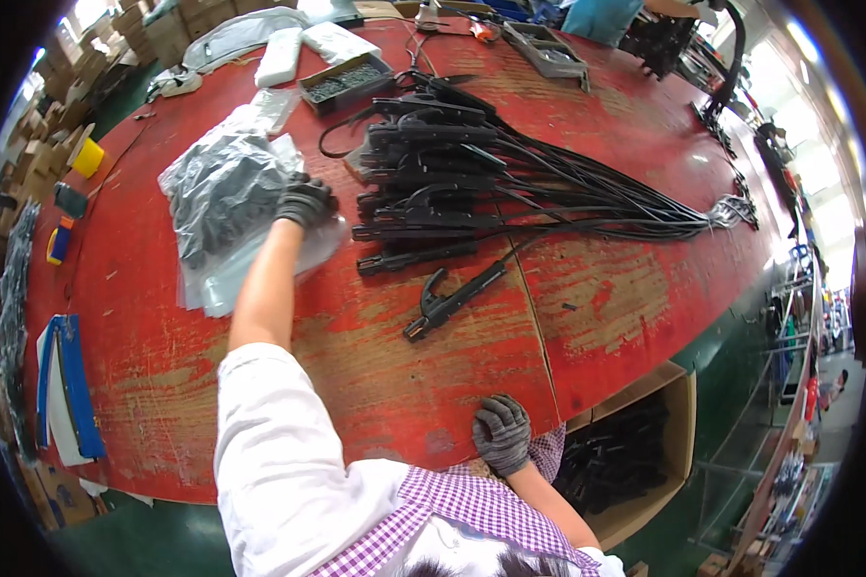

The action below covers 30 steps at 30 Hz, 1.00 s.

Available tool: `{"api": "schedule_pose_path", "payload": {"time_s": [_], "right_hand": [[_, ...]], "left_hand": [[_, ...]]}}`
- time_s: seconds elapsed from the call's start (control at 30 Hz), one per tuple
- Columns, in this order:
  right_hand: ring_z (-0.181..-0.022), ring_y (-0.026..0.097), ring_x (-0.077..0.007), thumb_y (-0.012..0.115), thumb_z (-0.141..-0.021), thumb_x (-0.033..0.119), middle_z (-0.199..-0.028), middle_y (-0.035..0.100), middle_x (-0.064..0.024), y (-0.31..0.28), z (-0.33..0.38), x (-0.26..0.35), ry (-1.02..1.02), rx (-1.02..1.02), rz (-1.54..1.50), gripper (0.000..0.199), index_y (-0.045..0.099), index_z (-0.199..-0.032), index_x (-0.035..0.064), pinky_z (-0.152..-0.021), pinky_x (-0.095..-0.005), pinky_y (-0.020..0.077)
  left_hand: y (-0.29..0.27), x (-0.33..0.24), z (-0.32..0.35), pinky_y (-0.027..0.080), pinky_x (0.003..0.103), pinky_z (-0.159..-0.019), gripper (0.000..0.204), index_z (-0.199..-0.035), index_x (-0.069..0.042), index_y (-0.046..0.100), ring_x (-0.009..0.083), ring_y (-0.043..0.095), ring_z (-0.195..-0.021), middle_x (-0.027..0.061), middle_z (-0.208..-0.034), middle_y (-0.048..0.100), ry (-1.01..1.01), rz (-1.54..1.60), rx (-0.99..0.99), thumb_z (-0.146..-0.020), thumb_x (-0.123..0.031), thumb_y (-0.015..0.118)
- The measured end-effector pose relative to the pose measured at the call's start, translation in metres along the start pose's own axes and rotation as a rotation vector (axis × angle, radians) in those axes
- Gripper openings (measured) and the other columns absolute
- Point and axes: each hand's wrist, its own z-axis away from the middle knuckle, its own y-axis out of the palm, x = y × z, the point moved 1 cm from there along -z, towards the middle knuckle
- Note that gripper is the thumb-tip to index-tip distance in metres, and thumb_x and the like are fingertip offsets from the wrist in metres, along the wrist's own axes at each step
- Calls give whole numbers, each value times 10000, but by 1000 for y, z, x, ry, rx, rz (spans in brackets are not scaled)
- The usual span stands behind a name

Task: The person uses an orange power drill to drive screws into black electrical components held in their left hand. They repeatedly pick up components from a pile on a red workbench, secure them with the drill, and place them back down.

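Note:
My left hand (pixel 306 200), in a dark grey knit glove, reaches across the table onto the right side of a clear plastic bag (pixel 223 197) with dark contents. Its fingers are bent and closed on the film. My right hand (pixel 501 435), in a matching glove, rests at the table's near edge with fingers curled together and nothing visible in them. Right of the bag lies a stack of black welding electrode holders (pixel 433 178), their cables (pixel 606 197) gathered toward the right. A single electrode holder (pixel 455 303) lies apart, nearer to me.
The red, worn table (pixel 385 385) has a grey tray of small metal parts (pixel 348 83) and white packages (pixel 279 58) at the back. A cardboard box of black parts (pixel 685 423) stands below the near right edge. A person in blue (pixel 601 19) is at the far side.

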Motion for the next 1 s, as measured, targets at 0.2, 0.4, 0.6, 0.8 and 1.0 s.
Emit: {"api": "schedule_pose_path", "payload": {"time_s": [0.2,0.4,0.6,0.8,1.0], "right_hand": [[-904,532,-264,629,-640,123,-941,545,-57,4,3,5,48,5,59,222,531,-840,134,-770,-395,452],[-911,521,-281,622,-640,138,-934,542,-61,7,3,6,42,51,48,217,536,-840,133,-777,-412,440],[-900,520,-279,616,-627,131,-929,541,-60,8,0,7,44,71,109,214,543,-829,135,-777,-407,434],[-896,521,-279,617,-623,127,-925,539,-60,9,-3,9,52,71,102,220,543,-829,138,-779,-405,435],[-894,521,-276,620,-629,130,-943,532,-58,10,-6,6,63,75,99,223,541,-836,144,-772,-403,447]], "left_hand": [[14,25,48,270,481,-957,261,-847,-121,619,266,499,-972,78,-917,593,-350,46,-1,-768,-321,471],[25,46,92,268,494,-943,325,-1010,-211,579,268,461,-1047,73,-1083,521,-564,213,-172,-731,-376,559],[18,44,68,309,449,-952,589,-1194,-230,451,305,402,-1141,98,-1252,413,-747,393,153,-681,-469,616],[68,75,55,239,508,-1002,539,-1231,-250,436,341,323,-1213,106,-1325,344,-897,271,119,-704,-263,549],[108,92,51,55,578,-1016,453,-1282,-347,370,354,206,-1281,67,-1398,257,-1014,81,8,-847,-247,288]]}}
